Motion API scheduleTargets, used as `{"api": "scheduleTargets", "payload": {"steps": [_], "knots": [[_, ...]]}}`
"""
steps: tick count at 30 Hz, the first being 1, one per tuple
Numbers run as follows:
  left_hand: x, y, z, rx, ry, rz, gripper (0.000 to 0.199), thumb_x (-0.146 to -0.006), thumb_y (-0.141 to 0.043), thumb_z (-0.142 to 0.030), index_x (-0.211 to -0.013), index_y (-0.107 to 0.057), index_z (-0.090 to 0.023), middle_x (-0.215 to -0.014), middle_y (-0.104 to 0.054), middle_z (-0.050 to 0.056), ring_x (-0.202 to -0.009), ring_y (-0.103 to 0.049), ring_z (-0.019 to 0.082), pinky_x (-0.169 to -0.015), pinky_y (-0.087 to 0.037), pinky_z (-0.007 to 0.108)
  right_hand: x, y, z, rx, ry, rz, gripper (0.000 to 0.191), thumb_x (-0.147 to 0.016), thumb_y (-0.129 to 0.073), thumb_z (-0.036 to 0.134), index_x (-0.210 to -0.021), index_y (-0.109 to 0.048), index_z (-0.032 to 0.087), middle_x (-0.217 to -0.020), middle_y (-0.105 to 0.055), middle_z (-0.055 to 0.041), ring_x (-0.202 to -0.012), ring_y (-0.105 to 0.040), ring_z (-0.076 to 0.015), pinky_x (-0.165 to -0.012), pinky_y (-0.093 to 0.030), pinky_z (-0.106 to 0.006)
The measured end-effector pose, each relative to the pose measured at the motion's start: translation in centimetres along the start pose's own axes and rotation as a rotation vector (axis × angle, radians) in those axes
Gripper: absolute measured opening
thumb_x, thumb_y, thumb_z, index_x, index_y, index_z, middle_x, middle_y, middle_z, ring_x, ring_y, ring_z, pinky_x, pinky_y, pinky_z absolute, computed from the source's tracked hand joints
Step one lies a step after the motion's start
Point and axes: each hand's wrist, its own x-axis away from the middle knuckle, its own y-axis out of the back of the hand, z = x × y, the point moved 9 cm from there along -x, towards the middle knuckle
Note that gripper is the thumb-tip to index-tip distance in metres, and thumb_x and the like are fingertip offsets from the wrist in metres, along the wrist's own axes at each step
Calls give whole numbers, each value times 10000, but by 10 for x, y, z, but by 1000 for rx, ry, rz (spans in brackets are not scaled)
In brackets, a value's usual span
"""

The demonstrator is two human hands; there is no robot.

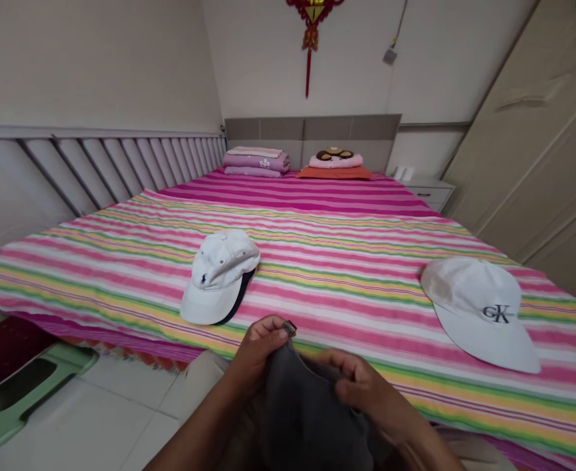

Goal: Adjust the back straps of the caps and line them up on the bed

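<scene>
Our left hand (261, 350) pinches a dark grey cloth (307, 412) beside its small metal buckle (289, 329), and our right hand (361, 386) is closed on its edge, above the near side of the striped bed (327, 294). A loose pinch could drop it to the tiled floor (121, 412). A white Polo cap (219, 278) and a white CK cap (479, 311) lie well apart on the bed, and far right stands a bedside cabinet (428, 195), its drawer shut, contents hidden

White Polo cap (219, 278), white CK cap (479, 314), striped bedsheet (337, 284)
</scene>
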Motion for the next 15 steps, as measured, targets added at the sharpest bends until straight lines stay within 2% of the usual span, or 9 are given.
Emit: {"api": "scheduleTargets", "payload": {"steps": [2,4,7,9,11,13,15], "knots": [[-3,2,1,-20,36,19,159,-583,-718,-208,-656,-603,-127,-526,-548,-23,-428,-449,44,-435,-316,155,0,-9,-5,-22,-70,44,305,-536,-763,320,-761,-652,148,-655,-619,2,-528,-513,-97,-535,-372,-212],[-5,9,2,3,51,54,190,-559,-735,-208,-693,-624,-130,-598,-583,-10,-484,-485,49,-481,-346,157,-2,-8,-3,-85,-68,-18,282,-574,-739,286,-818,-667,165,-685,-659,-13,-561,-565,-114,-567,-399,-224],[-1,24,13,22,81,153,333,-508,-763,-246,-806,-651,-146,-714,-624,14,-607,-544,89,-590,-390,192,-5,-1,8,-143,-7,-107,344,-602,-717,285,-931,-655,206,-793,-693,-44,-658,-617,-157,-645,-439,-273],[8,33,31,-61,155,254,369,-470,-775,-270,-796,-662,-139,-684,-625,21,-629,-559,123,-606,-393,221,-7,2,15,-137,35,-117,305,-606,-712,287,-897,-665,209,-836,-692,-59,-704,-626,-179,-666,-453,-294],[20,44,56,-209,254,319,296,-431,-785,-244,-686,-667,-151,-611,-611,-1,-614,-560,136,-603,-389,231,-10,0,21,-149,63,-77,251,-604,-707,296,-835,-671,206,-823,-687,-61,-698,-628,-187,-654,-463,-301],[32,53,77,-328,317,333,227,-464,-771,-248,-656,-661,-196,-613,-615,-17,-659,-574,166,-651,-406,271,-14,-5,25,-190,62,-18,231,-607,-701,300,-816,-658,212,-779,-683,-48,-668,-629,-184,-643,-467,-302],[37,62,89,-324,310,273,177,-534,-737,-288,-677,-656,-224,-625,-619,-16,-687,-581,189,-657,-412,299,-19,-10,28,-224,57,21,224,-615,-693,292,-817,-636,215,-763,-681,-42,-663,-631,-179,-643,-466,-298]]}}
